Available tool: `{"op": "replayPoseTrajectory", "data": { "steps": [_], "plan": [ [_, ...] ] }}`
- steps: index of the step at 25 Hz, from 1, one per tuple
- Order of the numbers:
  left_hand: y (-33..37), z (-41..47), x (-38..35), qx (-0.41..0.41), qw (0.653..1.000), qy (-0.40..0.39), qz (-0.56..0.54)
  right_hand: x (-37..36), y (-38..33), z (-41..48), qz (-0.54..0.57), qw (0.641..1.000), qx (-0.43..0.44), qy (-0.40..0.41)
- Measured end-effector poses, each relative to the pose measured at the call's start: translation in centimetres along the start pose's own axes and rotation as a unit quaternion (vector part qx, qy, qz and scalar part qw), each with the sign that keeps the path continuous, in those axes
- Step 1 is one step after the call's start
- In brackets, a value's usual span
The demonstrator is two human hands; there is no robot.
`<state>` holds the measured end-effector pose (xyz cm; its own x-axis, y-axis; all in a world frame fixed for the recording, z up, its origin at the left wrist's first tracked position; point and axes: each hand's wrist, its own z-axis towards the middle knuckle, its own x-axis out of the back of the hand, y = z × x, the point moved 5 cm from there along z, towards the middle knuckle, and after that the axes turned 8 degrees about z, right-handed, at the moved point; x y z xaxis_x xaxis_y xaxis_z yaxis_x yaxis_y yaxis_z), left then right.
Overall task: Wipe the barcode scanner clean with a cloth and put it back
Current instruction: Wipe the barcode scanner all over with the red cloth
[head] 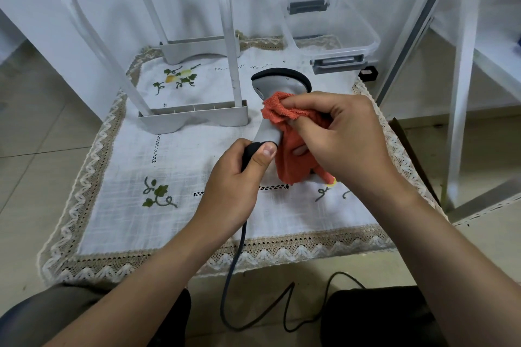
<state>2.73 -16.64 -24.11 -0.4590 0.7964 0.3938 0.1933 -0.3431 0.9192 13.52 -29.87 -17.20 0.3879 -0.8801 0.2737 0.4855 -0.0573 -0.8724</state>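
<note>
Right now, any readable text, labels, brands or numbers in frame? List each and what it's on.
No text can be read.
barcode scanner: no brand or label shows on its visible grey head; the orange cloth covers part of it.
small black object beside the clear plastic box: pale patch on top, too blurred to read.
tablecloth: embroidered plants only, no lettering.

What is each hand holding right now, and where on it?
Left hand grips the barcode scanner by its black handle; right hand holds the bunched orange cloth against its neck.
</note>
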Motion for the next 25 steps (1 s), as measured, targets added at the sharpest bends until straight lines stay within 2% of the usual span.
{"op": "replayPoseTrajectory", "data": {
  "steps": [6,10,13,16,19,22,25],
  "plan": [
    [0.0,0.4,0.5,0.004,0.999,0.018,-0.03,-1.1,-0.2,-0.4,0.127,0.986,-0.072,-0.085],
    [0.8,0.4,0.9,-0.012,0.999,0.03,-0.035,-1.2,-0.1,-0.4,0.221,0.959,-0.119,-0.132],
    [1.3,0.3,0.9,-0.015,0.998,0.028,-0.055,-0.7,-0.1,-0.3,0.239,0.948,-0.148,-0.151],
    [1.1,0.4,0.9,0.019,0.993,0.021,-0.112,0.1,0.3,0.0,0.201,0.958,-0.165,-0.118],
    [0.9,0.5,1.1,0.038,0.99,0.019,-0.135,1.6,1.5,0.7,0.188,0.964,-0.189,-0.02],
    [0.9,0.5,1.1,0.01,0.995,0.017,-0.093,2.4,2.6,1.0,0.19,0.955,-0.228,0.024],
    [1.1,0.2,1.2,-0.055,0.998,0.028,0.004,2.4,3.1,1.0,0.202,0.945,-0.256,0.034]
  ]
}}
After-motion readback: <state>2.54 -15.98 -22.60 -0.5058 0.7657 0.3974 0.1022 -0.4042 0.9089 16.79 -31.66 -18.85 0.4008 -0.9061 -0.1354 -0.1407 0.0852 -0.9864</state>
